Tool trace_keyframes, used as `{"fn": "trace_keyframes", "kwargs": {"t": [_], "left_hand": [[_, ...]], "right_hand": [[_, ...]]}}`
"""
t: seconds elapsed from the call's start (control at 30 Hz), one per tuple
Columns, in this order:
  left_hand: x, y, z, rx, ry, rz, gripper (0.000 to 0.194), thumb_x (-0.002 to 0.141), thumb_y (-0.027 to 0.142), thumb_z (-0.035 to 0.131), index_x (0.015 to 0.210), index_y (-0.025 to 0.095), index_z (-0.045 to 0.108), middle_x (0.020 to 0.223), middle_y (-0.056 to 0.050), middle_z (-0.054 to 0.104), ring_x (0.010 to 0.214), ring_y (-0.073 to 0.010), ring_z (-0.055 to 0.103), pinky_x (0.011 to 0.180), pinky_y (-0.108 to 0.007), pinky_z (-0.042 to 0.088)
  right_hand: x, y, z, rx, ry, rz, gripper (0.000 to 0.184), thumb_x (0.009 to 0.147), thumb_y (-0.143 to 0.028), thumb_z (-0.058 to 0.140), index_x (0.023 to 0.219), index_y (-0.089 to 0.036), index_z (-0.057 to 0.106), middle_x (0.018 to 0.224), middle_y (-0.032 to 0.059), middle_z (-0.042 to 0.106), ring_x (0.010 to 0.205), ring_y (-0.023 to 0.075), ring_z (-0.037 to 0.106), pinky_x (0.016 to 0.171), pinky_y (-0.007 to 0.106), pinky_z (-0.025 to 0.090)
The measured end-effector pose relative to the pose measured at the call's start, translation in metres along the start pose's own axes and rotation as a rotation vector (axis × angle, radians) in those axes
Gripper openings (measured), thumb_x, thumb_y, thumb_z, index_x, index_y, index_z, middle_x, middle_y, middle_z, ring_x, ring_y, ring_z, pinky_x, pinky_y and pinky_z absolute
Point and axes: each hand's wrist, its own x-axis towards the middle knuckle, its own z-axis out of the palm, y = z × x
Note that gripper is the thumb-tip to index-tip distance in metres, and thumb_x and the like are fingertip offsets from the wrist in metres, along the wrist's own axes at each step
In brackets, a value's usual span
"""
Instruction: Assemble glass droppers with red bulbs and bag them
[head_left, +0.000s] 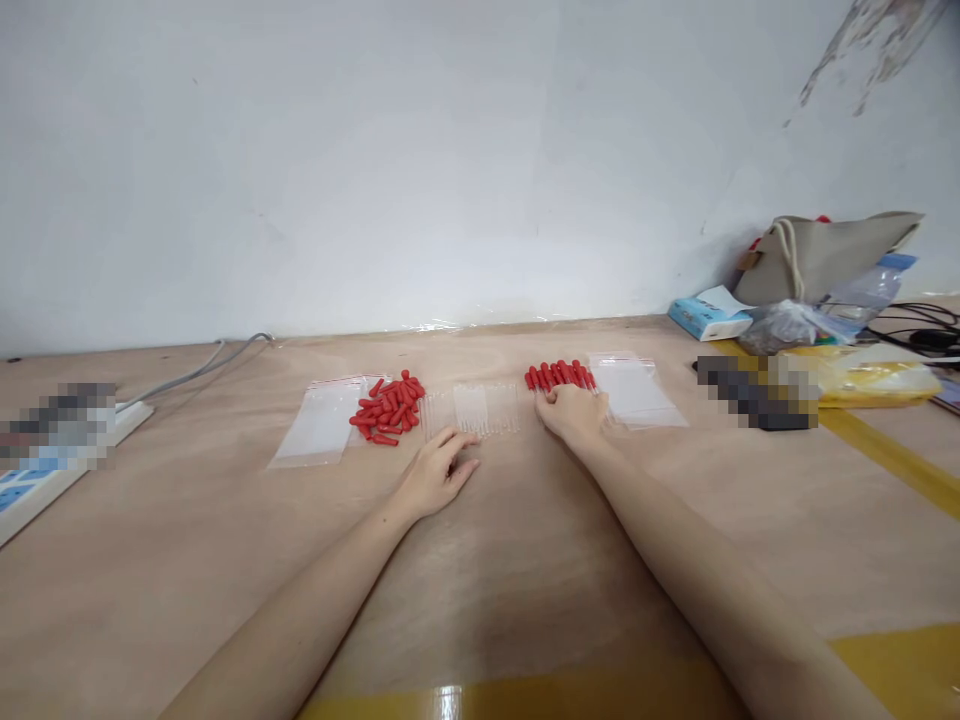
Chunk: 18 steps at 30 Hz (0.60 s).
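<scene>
My left hand (441,470) rests on the table with thumb and fingers apart and nothing between them. Just beyond its fingertips lies a row of clear glass dropper tubes (495,410). To their left is a loose pile of red rubber bulbs (390,405). My right hand (574,412) is curled, its fingertips drawn together at the near side of a row of red-capped droppers (559,373). It covers most of their glass tubes, and whatever its fingers hold is hidden.
Clear zip bags lie left (311,425) and right (637,392) of the parts. A power strip (45,480) with a grey cable is at far left. At right are a tissue pack (709,318), a dark object (784,418), a yellow package (862,380) and a beige bag (840,260). A wall stands behind.
</scene>
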Motion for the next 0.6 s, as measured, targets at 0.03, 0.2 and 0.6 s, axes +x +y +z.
{"fn": "trace_keyframes", "kwargs": {"t": [0.03,0.2,0.6], "left_hand": [[0.0,0.0,0.0,-0.002,-0.002,0.001,0.021,0.082,0.022,0.047,0.102,0.018,0.053,0.086,-0.003,0.049,0.063,-0.0106,0.047,0.061,-0.024,0.041],[0.001,0.0,0.001,-0.003,-0.011,0.008,0.018,0.083,0.022,0.046,0.099,0.018,0.055,0.088,-0.003,0.051,0.065,-0.0109,0.048,0.062,-0.024,0.041],[0.001,0.001,0.005,0.014,-0.037,0.009,0.014,0.084,0.021,0.044,0.088,0.017,0.057,0.082,-0.003,0.054,0.07,-0.0127,0.051,0.063,-0.024,0.041]], "right_hand": [[-0.001,0.002,0.0,-0.005,0.004,-0.018,0.036,0.08,-0.035,0.043,0.059,-0.012,0.062,0.056,0.0073,0.057,0.063,0.0184,0.053,0.072,0.04,0.022],[-0.001,0.004,-0.002,-0.04,0.016,-0.028,0.037,0.078,-0.042,0.044,0.059,-0.016,0.061,0.057,0.0055,0.058,0.06,0.0173,0.052,0.075,0.04,0.024],[-0.007,-0.034,0.005,-0.097,-0.161,-0.047,0.033,0.076,-0.04,0.043,0.07,-0.017,0.065,0.072,0.0106,0.065,0.072,0.0238,0.059,0.076,0.041,0.027]]}}
